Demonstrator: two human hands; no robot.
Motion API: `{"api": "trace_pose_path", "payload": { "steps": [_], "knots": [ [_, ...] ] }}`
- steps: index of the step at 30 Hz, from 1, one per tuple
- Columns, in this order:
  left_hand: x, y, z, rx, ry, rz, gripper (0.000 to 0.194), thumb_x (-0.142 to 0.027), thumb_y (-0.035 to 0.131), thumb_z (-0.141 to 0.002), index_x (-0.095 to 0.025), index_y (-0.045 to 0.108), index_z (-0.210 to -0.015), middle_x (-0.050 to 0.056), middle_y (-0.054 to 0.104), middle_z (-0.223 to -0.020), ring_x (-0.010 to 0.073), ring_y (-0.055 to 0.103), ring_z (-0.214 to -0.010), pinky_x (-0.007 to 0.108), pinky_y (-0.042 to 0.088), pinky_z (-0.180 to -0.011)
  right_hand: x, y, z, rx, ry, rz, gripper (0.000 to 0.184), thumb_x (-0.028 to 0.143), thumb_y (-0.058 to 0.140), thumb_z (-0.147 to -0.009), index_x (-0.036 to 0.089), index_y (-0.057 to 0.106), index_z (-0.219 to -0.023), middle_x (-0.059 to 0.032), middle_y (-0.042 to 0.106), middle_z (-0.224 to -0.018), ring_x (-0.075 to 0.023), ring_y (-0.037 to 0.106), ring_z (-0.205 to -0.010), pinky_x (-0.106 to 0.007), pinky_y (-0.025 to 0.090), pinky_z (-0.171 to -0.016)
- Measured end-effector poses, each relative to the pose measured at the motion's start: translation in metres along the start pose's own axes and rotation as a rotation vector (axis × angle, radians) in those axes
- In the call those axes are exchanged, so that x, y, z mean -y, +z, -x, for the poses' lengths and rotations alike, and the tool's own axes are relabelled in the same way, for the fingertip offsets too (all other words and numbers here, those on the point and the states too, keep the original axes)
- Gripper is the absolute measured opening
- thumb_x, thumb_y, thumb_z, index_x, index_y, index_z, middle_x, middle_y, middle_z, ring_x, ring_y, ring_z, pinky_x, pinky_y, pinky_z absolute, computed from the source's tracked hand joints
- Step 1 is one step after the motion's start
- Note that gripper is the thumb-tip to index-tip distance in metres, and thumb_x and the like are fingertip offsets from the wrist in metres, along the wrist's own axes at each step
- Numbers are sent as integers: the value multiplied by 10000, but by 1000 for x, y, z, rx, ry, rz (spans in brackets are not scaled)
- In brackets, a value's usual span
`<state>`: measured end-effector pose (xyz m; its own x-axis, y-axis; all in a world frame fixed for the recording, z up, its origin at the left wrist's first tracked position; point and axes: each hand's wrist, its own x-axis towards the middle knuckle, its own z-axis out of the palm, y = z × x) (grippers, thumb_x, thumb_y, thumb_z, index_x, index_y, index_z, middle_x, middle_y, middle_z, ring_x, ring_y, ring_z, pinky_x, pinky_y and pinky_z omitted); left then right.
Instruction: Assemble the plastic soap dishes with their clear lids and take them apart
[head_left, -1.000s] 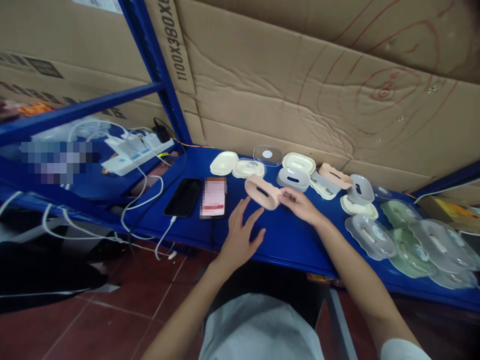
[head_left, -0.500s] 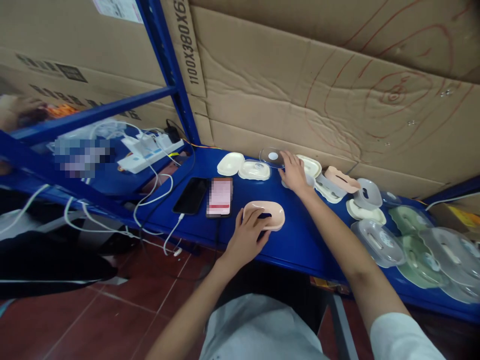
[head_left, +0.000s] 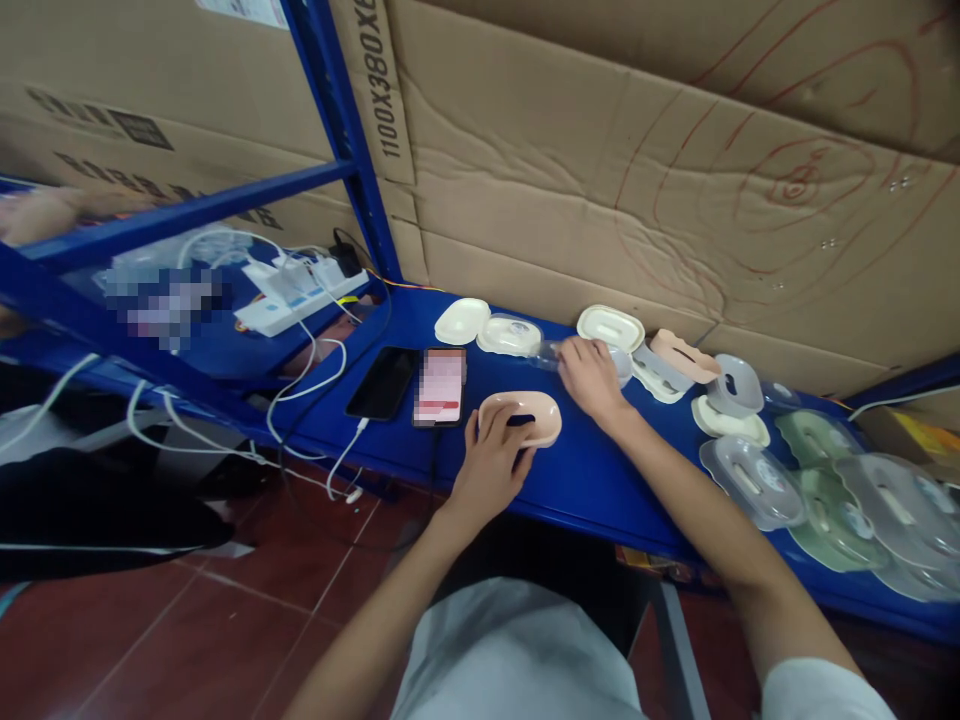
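My left hand (head_left: 496,455) is closed on a pink oval soap dish (head_left: 550,418) at the front of the blue table. Its fingers lie over the dish's dark central slot, hiding part of it. Further back, my right hand (head_left: 590,378) is closed at the edge of a clear plastic lid (head_left: 547,353), low over the tabletop. The fingertips cover part of this lid. Close behind the hand lies a cream tray (head_left: 611,327), and to the lid's left is a cream dish under a clear cover (head_left: 510,336).
Two phones, one dark (head_left: 383,384) and one lit (head_left: 440,385), lie left of the pink dish. Grey and green lidded dishes (head_left: 840,520) crowd the right. A power strip (head_left: 300,300) with cables sits beyond the blue frame. Another person's hand (head_left: 41,215) shows far left.
My right hand has brought the clear lid down and forward, away from the cardboard, uncovering the cream tray behind. My left hand and the pink dish have shifted slightly left.
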<state>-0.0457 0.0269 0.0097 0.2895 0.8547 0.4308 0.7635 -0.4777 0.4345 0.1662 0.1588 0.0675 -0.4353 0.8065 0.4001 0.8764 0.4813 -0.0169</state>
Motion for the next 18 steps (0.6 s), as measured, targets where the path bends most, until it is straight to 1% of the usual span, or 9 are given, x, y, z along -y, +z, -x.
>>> {"api": "trace_pose_path", "payload": {
  "steps": [2,4,6,8,10,12,15,18],
  "knots": [
    [-1,2,0,-43,-39,-27,296,-234,591,-1032,-242,691,-1311,169,530,-1587,391,430,-1540,689,288,-1255,0,-9,44,15,-32,-6,284,166,401,-1067,196,673,-1141,-146,722,-1162,-308,636,-1143,-467,407,-1080],
    [-2,4,0,-78,-67,-44,299,-236,573,-1039,-247,695,-1313,175,510,-1610,407,414,-1552,714,279,-1247,-3,-16,83,33,-60,-22,268,216,421,-1090,209,678,-1167,-135,737,-1188,-294,661,-1146,-463,431,-1066],
    [-3,5,0,-106,-81,-62,300,-239,554,-1049,-256,697,-1312,171,511,-1616,408,413,-1556,733,247,-1252,-7,-21,113,58,-90,-50,231,316,503,-1093,234,678,-1221,-124,741,-1246,-292,672,-1190,-465,459,-1060],
    [-3,5,0,-111,-78,-78,317,-223,526,-1057,-259,690,-1325,170,527,-1606,403,425,-1551,742,233,-1253,-13,-24,130,80,-102,-115,261,412,590,-1065,270,678,-1265,-108,736,-1310,-294,672,-1245,-474,481,-1073],
    [-3,5,0,-96,-64,-87,361,-179,497,-1053,-262,671,-1358,172,531,-1601,398,425,-1553,740,247,-1249,-20,-26,136,80,-78,-175,288,447,595,-1060,297,682,-1290,-91,737,-1339,-291,673,-1271,-482,490,-1091],
    [-2,5,0,-79,-49,-93,430,-128,476,-1038,-271,640,-1409,177,508,-1620,397,407,-1568,743,250,-1246,-32,-28,130,43,-9,-189,307,426,509,-1095,292,687,-1306,-96,745,-1330,-292,678,-1265,-492,489,-1096],
    [-1,6,-1,-63,-32,-86,505,-72,453,-1018,-275,610,-1453,185,479,-1638,401,378,-1587,759,234,-1246,-54,-27,110,-18,107,-151,395,366,394,-1117,237,671,-1367,-142,719,-1386,-327,648,-1309,-530,477,-1088],
    [0,6,-1,-40,-13,-52,487,-64,438,-1022,-263,620,-1429,182,499,-1616,377,402,-1577,727,253,-1262,-76,-15,85,-24,162,-135,442,353,433,-1091,202,624,-1459,-168,638,-1517,-370,563,-1417,-594,427,-1131]
  ]
}}
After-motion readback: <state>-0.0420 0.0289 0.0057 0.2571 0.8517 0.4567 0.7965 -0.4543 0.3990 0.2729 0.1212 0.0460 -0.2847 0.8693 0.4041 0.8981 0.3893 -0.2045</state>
